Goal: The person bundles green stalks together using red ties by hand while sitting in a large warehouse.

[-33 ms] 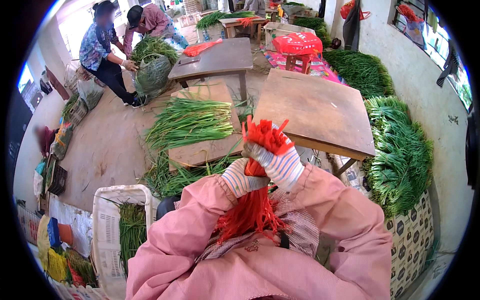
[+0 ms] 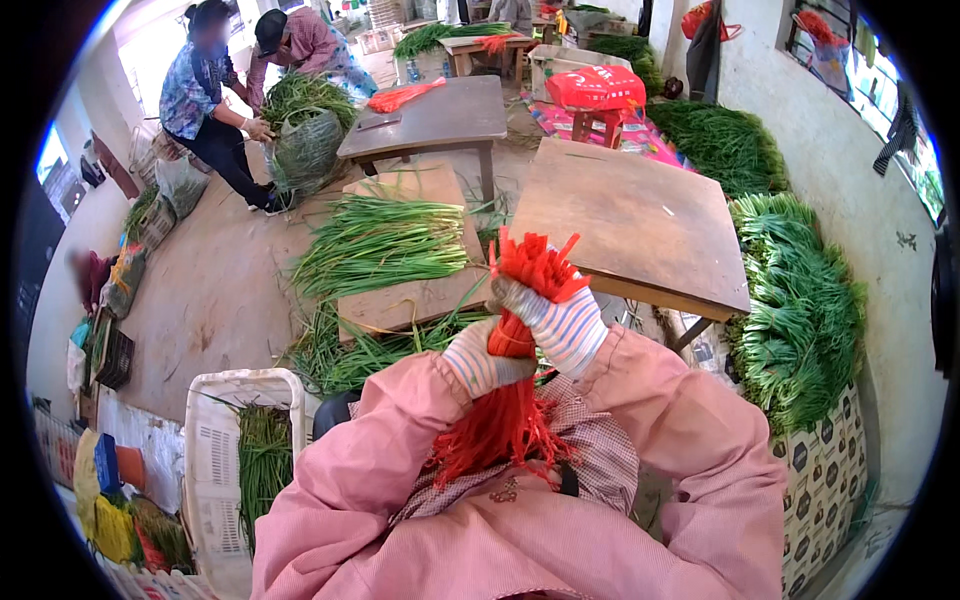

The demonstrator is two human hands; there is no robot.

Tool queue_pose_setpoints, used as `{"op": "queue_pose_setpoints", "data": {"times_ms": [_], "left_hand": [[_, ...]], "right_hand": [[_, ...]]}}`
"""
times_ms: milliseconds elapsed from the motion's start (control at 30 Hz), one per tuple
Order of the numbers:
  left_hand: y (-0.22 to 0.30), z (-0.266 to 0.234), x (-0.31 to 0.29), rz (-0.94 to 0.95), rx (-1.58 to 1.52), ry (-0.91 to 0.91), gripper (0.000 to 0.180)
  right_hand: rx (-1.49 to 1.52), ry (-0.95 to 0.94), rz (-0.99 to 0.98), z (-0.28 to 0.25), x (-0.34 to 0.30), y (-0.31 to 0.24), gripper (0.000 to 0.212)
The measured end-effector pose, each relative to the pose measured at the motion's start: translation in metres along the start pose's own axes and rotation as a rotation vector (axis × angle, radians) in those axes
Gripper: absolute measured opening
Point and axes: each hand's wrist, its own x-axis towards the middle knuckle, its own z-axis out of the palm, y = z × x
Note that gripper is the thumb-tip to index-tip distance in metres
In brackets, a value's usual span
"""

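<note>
A bundle of red plastic strips point(image 2: 516, 335) stands upright between my two gloved hands. My left hand point(image 2: 482, 358), in a striped white glove, is wrapped round its middle. Slightly higher and to the right, my right hand point(image 2: 553, 322) grips the same bundle below its flared top, its glove dirty at the fingers. Loose strip ends hang down over my checked apron. Beyond my hands, a pile of long green chive-like stalks point(image 2: 385, 245) lies on a low wooden board point(image 2: 400, 307), white ends toward the right.
A bare-topped wooden table point(image 2: 630, 215) stands ahead right; a darker table point(image 2: 450, 115) behind it holds red strips. Green bunches point(image 2: 795, 310) line the right wall. A white crate point(image 2: 215, 470) with greens sits at lower left. Two people handle a bagged bundle point(image 2: 308, 150) at far left.
The red bundle's flared top has shifted very slightly to the right, and a little more of the bundle shows between my hands. Both hands still grip it.
</note>
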Motion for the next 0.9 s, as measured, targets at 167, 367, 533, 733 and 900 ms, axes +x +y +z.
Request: {"op": "queue_pose_setpoints", "data": {"times_ms": [167,367,533,733,900], "left_hand": [[-0.022,-0.005,-0.019,0.023,-0.128,-0.050,0.073],[0.036,-0.079,-0.019,0.280,-0.275,-0.103,0.099],[0.051,-0.056,0.012,0.470,-0.054,-0.087,0.059],[0.012,-0.028,0.040,0.201,-0.783,-0.215,0.058],[-0.014,-0.020,0.012,0.308,-0.347,-0.076,0.059]], "right_hand": [[0.016,-0.076,0.060,0.010,0.016,-0.020,0.025],[-0.098,-0.267,-0.033,0.020,0.025,-0.027,0.032],[-0.012,-0.220,-0.119,0.040,0.016,-0.024,0.039],[-0.019,-0.173,-0.020,0.028,0.005,-0.018,0.037],[-0.010,-0.241,0.016,0.040,0.007,-0.035,0.033]]}}
